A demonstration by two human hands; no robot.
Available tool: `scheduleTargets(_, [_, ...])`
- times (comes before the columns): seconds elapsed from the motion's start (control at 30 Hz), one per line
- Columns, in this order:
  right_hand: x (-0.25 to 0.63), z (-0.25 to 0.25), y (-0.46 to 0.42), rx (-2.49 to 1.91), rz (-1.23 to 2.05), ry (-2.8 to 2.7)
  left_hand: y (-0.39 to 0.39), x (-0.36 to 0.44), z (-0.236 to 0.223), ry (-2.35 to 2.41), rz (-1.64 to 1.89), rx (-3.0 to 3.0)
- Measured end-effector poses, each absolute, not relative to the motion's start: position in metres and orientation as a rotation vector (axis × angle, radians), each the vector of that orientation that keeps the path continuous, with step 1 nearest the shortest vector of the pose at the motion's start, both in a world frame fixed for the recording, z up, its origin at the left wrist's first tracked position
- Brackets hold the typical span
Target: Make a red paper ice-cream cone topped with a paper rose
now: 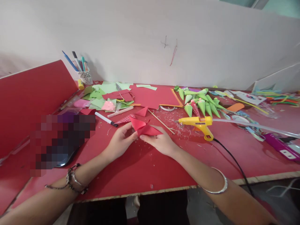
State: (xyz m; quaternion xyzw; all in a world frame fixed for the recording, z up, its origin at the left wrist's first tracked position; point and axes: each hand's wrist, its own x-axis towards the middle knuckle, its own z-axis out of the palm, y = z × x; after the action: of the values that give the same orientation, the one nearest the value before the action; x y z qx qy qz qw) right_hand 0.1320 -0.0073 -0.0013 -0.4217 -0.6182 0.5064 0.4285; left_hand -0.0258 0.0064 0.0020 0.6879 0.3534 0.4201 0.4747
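Both of my hands hold a folded piece of red paper point(143, 127) just above the red table point(145, 175). My left hand point(122, 139) pinches its left side, fingers closed on the fold. My right hand point(160, 142) grips its right side from below, thumb pressed on the paper. The paper's pointed flaps stick up and to the right.
A yellow glue gun point(199, 123) with a black cord lies right of my hands. Green paper cones point(201, 103) sit behind it. Paper scraps point(110, 95), a marker point(106, 119), a thin stick point(160, 122) and a pen cup point(84, 75) lie further back. A red board point(30, 97) leans at left.
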Motion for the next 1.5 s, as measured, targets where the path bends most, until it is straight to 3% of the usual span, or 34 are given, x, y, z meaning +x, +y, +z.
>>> scheduleTargets(0.43, [0.136,-0.001,-0.005,-0.949,1.172,-1.45,0.003,-0.032,0.002,1.044,0.904,1.272])
scheduleTargets(0.63, [0.137,0.004,-0.005,-0.975,1.132,-1.505,0.006,-0.038,0.004,0.826,0.85,1.338])
scheduleTargets(0.87, [0.136,0.009,-0.007,-1.041,1.265,-1.523,0.009,-0.039,0.018,0.832,0.623,1.672])
scheduleTargets(1.13, [0.137,0.006,-0.01,-0.959,1.38,-1.58,0.005,-0.038,0.017,0.793,0.427,1.516])
scheduleTargets(1.5, [0.135,0.003,-0.006,-0.949,1.527,-1.427,0.0,-0.033,0.015,0.85,0.53,1.551])
